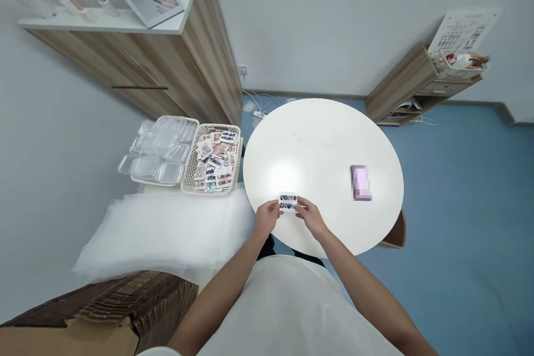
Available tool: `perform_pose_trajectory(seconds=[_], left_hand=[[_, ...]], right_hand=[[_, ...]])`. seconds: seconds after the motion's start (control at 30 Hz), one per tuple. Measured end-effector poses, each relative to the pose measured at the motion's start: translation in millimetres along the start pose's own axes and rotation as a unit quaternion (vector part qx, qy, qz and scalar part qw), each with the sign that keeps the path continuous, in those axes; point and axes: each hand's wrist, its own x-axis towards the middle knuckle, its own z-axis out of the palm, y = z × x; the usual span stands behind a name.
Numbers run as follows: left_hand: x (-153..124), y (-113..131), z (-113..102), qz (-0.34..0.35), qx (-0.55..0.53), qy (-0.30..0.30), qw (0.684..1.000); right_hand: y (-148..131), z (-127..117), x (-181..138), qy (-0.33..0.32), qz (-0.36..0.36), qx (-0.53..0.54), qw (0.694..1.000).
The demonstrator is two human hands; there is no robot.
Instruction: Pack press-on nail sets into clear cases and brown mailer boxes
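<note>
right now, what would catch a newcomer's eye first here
The left hand and right hand hold a card of dark nails over the near edge of the round white table. A pink object lies on its right side; a basket of similar cards sits to its left.

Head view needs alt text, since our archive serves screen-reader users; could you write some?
A person's left hand and right hand hold a small card of dark nail tips over a round white table. A pink object lies on the table; a basket of similar cards and a tray of clear cases sit to the left.
</note>
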Motion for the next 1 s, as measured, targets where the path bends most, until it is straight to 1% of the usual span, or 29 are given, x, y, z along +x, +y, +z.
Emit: perform_pose_trajectory(seconds=[0.13,0.23,0.33,0.43,0.57,0.7,0.8,0.9,1.0], left_hand=[[-2,-12,31,0.018,0.108,-0.006,0.994],[-2,-14,48,0.042,0.209,0.007,0.977],[1,-13,62,0.038,0.278,0.02,0.96],[10,-11,70,0.027,0.299,0.026,0.954],[33,-10,68,0.01,0.304,0.036,0.952],[64,-9,58,0.005,0.321,0.035,0.946],[85,-9,50,0.015,0.341,0.023,0.94],[97,-11,46,0.025,0.351,0.008,0.936],[99,-14,46,0.03,0.359,0.009,0.933]], right_hand=[[29,-29,0,0.035,0.002,-0.04,0.999],[46,-45,8,0.049,0.005,-0.087,0.995],[54,-53,22,0.033,-0.001,-0.108,0.994],[55,-54,39,0.029,-0.012,-0.136,0.99],[53,-47,65,0.021,-0.02,-0.191,0.981],[52,-36,91,0.011,-0.029,-0.221,0.975],[51,-26,110,0.008,-0.015,-0.236,0.972],[51,-16,122,-0.003,0.006,-0.257,0.966],[51,-8,125,0.0,0.009,-0.276,0.961]])
